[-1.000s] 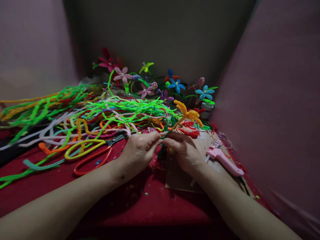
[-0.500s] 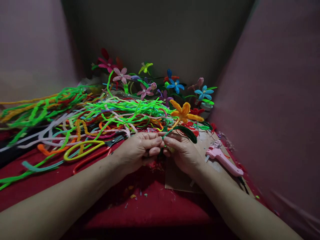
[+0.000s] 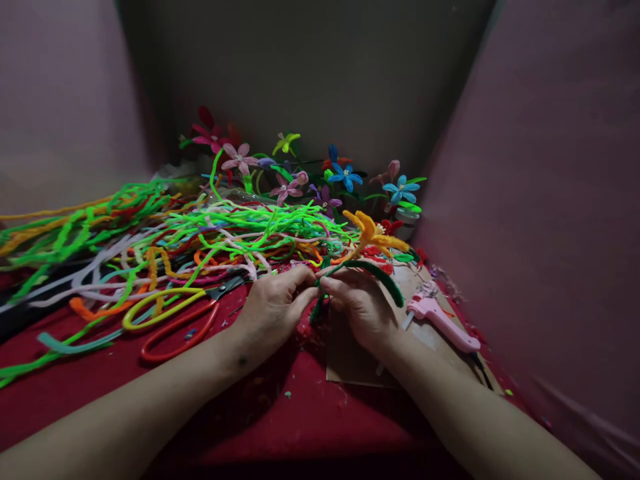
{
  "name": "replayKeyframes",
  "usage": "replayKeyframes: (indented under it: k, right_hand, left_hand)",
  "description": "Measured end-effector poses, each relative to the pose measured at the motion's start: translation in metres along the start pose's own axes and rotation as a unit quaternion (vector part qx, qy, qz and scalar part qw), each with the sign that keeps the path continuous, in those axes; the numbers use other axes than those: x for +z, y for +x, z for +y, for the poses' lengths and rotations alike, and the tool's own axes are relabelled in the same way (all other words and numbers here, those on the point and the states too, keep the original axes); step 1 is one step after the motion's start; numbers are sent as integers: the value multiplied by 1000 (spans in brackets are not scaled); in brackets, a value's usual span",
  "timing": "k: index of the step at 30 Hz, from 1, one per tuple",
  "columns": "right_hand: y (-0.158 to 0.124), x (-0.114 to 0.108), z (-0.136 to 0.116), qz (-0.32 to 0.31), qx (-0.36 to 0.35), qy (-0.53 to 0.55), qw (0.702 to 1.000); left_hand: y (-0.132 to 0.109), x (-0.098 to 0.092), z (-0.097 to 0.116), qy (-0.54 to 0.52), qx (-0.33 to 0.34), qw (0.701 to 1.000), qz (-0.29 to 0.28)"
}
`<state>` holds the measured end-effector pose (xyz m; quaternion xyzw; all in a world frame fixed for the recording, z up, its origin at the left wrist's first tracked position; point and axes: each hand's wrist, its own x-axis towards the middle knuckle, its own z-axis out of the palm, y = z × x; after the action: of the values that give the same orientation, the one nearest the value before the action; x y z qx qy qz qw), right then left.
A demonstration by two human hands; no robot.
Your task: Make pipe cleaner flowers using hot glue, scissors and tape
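Observation:
An orange pipe-cleaner flower [image 3: 369,230] leans to the right above my hands, its petals spread around a pale centre. Its stem runs down to where my fingertips meet. A dark green pipe cleaner [image 3: 383,275] arches from that spot over my right hand, and a short green end hangs below. My right hand [image 3: 361,303] pinches the green stem between thumb and fingers. My left hand [image 3: 280,300] is closed at the same stem, thumb and fingertips together. The exact grip is partly hidden by the fingers.
Scissors [image 3: 180,310] with yellow and red handles lie left of my hands. A pink glue gun [image 3: 443,320] rests on cardboard [image 3: 350,363] at the right. A heap of pipe cleaners [image 3: 260,223] covers the left and middle of the red cloth [image 3: 300,427]. Finished flowers [image 3: 345,177] stand behind.
The orange flower has tilted to face right, and the green pipe cleaner's arch has swung lower. My left hand has turned, its thumb pointing further up. The view has shifted slightly.

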<state>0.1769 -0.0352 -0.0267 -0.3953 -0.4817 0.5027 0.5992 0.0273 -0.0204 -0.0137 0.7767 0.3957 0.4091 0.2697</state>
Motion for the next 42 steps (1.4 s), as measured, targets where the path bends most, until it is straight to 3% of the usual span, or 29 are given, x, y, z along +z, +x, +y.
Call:
replayKeyframes:
  k: [4, 8, 11, 18, 23, 35, 39, 42]
  right_hand:
    - [-4, 7, -9, -1, -16, -22, 1000]
    - [-6, 9, -12, 10, -29, -37, 999]
    - [-4, 4, -7, -29, -33, -44, 998]
    - [1, -6, 3, -92, 41, -8, 995]
    - [1, -4, -1, -125, 56, 73, 988]
    - [-3, -1, -10, -162, 74, 109, 978]
    - [-4, 0, -7, -147, 1, 83, 986]
    - [-2, 0, -4, -106, -36, 84, 990]
  left_hand:
    - [-1, 1, -1, 6, 18, 1000, 0]
    - [0, -1, 8, -64, -32, 997, -19]
    - [1, -4, 15, -135, -77, 987, -41]
    - [3, -6, 12, -346, -196, 907, -138]
    - [5, -7, 1, -455, -220, 846, -170]
    - [2, -13, -6, -508, -180, 798, -270]
    - [2, -14, -6, -499, -174, 799, -286]
    - [4, -14, -3, -412, -157, 863, -248]
